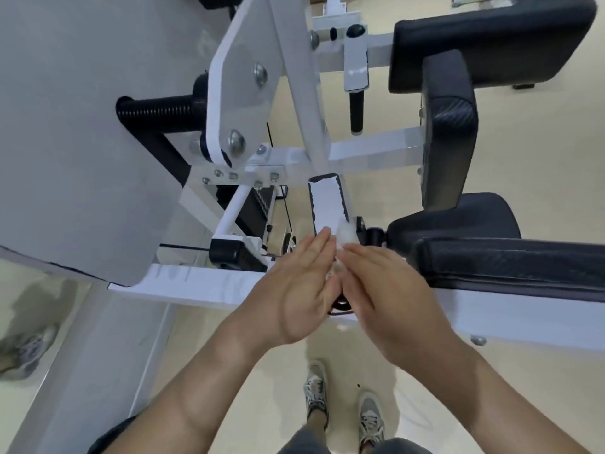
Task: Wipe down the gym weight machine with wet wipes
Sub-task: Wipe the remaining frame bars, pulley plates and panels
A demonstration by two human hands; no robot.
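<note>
Pressing a wet wipe (pixel 347 235) flat between both hands over the gym weight machine (pixel 248 93).
Left hand (pixel 304 283) and right hand (pixel 389 290) meet palm to palm, fingers straight, so each grip is wide, not curled. The wipe pokes out past the fingertips, just beside the white lever end (pixel 327 204), with the black seat pad (pixel 491 260) off to the right.
</note>
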